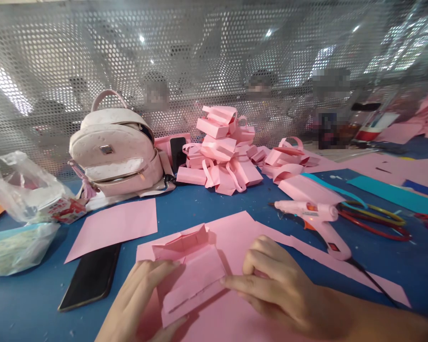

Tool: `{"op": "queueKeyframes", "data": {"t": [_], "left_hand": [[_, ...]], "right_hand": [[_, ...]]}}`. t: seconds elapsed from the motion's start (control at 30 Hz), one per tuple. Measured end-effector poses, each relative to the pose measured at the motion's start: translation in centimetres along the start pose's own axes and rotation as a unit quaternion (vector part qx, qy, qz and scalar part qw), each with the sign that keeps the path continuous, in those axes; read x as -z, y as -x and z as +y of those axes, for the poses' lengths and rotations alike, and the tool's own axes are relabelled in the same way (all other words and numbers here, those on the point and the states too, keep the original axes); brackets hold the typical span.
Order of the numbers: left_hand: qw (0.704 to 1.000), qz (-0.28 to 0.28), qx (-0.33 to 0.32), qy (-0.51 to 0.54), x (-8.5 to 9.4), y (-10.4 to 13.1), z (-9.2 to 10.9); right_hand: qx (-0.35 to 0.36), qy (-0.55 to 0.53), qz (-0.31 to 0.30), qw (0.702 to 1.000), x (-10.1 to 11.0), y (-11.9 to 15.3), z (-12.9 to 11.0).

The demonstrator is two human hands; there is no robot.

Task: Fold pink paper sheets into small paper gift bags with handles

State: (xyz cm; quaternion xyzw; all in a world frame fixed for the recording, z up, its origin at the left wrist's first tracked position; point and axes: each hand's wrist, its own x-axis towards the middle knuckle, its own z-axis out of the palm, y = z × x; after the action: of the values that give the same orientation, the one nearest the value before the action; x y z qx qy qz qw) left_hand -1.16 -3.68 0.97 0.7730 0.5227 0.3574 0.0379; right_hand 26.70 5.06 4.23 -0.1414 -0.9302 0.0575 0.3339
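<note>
A small folded pink paper bag (pixel 196 275) lies at the front middle, its far end standing up in creased flaps and a folded strip running along its near edge. My left hand (pixel 139 294) is closed on its left side, fingers on top and thumb at the near edge. At the right corner, the index fingertip of my right hand (pixel 274 280) presses the folded strip, with the other fingers curled in. Beneath the bag is a larger pink paper sheet (pixel 235 232).
A pink glue gun (pixel 317 218) and its cord lie right. Finished pink paper bags (pixel 221 161) are piled behind, beside a pale backpack (pixel 117 147). A black phone (pixel 91 280) and clear plastic bags (pixel 17 247) are left. A perforated metal screen (pixel 214 57) borders the blue table (pixel 185 204).
</note>
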Motion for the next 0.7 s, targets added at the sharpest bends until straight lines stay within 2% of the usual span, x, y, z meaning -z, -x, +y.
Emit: {"op": "queueKeyframes", "data": {"t": [0.27,0.47,0.7], "left_hand": [[1.000,-0.009,-0.007,0.000,0.11,-0.10,-0.12],[1.000,0.002,-0.002,0.013,0.36,-0.61,-0.07],[1.000,-0.001,0.002,0.012,0.27,-0.26,-0.25]], "right_hand": [[-0.002,-0.008,-0.006,1.000,0.33,0.01,-0.02],[0.026,-0.002,-0.026,0.999,0.49,0.65,0.00],[0.049,0.077,-0.122,0.988,-0.12,0.08,-0.13]]}}
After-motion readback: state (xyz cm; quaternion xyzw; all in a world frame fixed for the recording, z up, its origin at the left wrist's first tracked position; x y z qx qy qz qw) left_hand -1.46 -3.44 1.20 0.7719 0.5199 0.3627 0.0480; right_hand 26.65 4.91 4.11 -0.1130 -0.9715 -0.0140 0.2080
